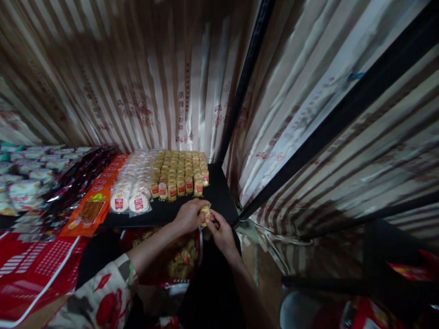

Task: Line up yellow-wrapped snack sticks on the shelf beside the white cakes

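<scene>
Between my two hands, just in front of the shelf edge, is a small yellow wrapped snack (205, 215) with a red label. My left hand (190, 216) is closed around its left side. The fingers of my right hand (221, 230) pinch it from the right. Beyond them on the black shelf (219, 192) stand several rows of similar yellow wrapped snacks (179, 171), labels facing me. Below my left forearm, a bag (183, 258) holds many loose yellow packets, partly covered by the arm.
Left of the rows lie round white wrapped crackers (139, 201), orange packets (91, 208), dark shiny packets (65, 192) and white packets (27, 194). A red basket (37, 269) stands at lower left. Black posts (245, 82) and striped printed curtains (137, 68) enclose the shelf.
</scene>
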A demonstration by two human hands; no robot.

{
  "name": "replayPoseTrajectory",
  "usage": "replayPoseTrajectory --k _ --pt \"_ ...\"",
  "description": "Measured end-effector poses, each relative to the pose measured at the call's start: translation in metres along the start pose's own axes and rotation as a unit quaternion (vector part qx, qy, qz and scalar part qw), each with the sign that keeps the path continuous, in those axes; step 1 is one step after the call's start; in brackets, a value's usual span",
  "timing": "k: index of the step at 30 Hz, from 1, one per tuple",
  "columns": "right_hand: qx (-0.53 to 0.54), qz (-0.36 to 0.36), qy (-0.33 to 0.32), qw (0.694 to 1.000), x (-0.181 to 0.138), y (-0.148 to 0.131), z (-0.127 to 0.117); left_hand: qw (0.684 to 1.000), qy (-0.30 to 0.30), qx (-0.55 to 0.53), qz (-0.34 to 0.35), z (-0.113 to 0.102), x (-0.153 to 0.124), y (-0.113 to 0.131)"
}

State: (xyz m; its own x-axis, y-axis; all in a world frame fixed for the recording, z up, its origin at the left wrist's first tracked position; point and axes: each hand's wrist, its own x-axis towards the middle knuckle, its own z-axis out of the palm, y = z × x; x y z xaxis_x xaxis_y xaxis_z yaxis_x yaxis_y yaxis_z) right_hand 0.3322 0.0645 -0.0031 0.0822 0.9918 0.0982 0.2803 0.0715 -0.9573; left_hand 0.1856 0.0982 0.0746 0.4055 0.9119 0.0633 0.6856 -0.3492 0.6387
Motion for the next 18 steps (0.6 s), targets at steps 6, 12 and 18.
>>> replayPoseTrajectory --k 6,12,18 --pt "-0.02 -0.013 0.084 0.996 0.047 0.021 -0.009 0.993 0.097 -0.053 -0.036 0.017 0.02 0.018" --pt "-0.074 0.003 0.112 0.991 0.092 0.027 -0.007 0.992 0.088 -0.076 -0.042 0.041 0.037 0.015" --pt "-0.124 0.003 0.1 0.987 0.124 0.035 0.001 0.984 0.078 -0.122 -0.102 0.056 0.057 0.007"
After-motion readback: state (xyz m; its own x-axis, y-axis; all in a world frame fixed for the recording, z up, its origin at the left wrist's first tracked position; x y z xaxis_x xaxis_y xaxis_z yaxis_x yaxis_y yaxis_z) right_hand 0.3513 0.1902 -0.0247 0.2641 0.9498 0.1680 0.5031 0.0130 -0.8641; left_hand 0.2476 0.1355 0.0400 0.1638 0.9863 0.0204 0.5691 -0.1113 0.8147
